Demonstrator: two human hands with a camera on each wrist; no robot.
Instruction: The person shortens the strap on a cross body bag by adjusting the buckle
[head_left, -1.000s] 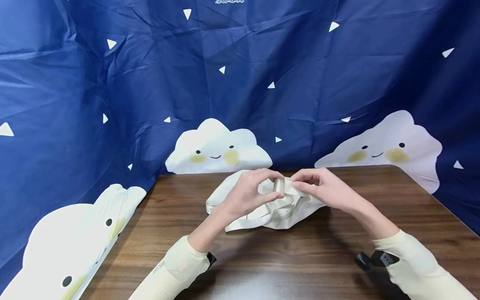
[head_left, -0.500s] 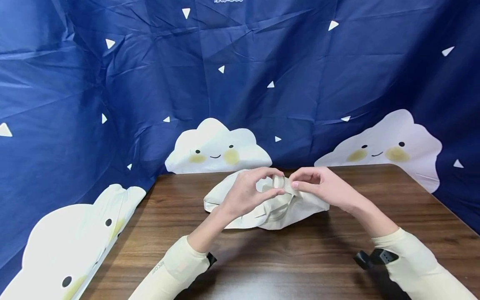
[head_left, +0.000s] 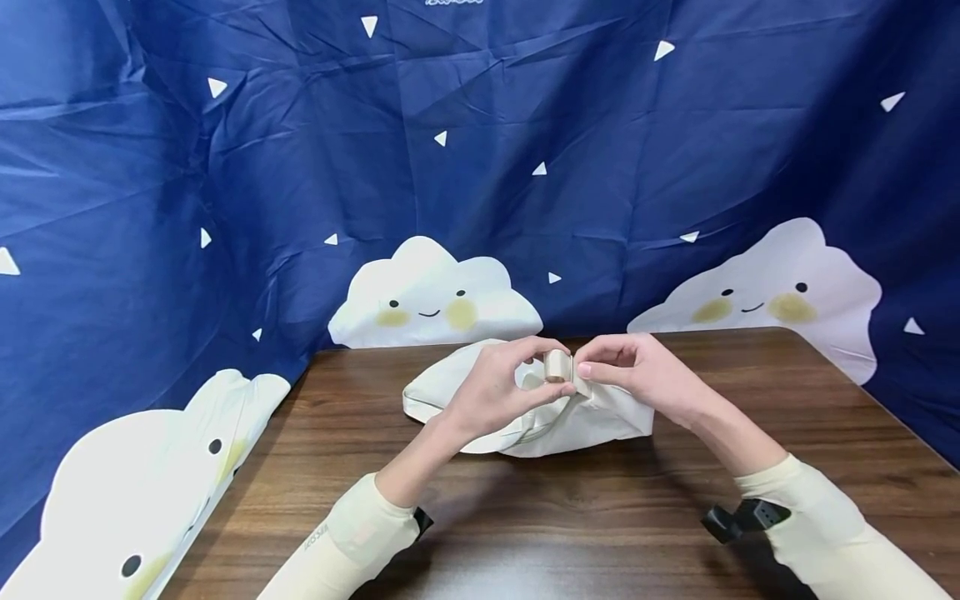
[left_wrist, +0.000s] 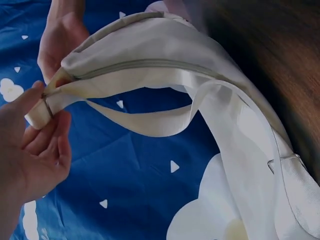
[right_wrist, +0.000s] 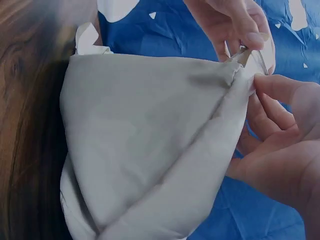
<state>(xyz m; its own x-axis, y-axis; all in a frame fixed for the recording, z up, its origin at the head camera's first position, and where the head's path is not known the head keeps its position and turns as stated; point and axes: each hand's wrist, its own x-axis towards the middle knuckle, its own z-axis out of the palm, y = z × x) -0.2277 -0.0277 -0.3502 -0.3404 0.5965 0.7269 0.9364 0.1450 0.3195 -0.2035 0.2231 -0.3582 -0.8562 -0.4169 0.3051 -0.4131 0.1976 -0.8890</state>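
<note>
A cream-white fabric bag [head_left: 592,425] with a zip and a flat strap [left_wrist: 150,124] lies on the far middle of the table. My left hand [head_left: 487,387] pinches the strap between thumb and fingers, where it bends in a short loop [head_left: 557,365] beside a thin metal slider buckle [left_wrist: 48,107]. Close on the right, my right hand [head_left: 652,375] pinches the strap near its joint with the bag's corner. In the right wrist view the bag's smooth panel [right_wrist: 140,130] hangs from this corner. The rest of the strap droops in a slack curve below the zip.
The brown wooden table [head_left: 570,517] spreads in front of the bag. Behind it hangs a blue curtain [head_left: 480,183] printed with white clouds and triangles. A black wrist device [head_left: 742,521] sits on my right forearm.
The strap loop between my left fingers has grown rounder and fuller. My right fingers have come slightly closer to the left. The slack strap in front of the bag has drawn in.
</note>
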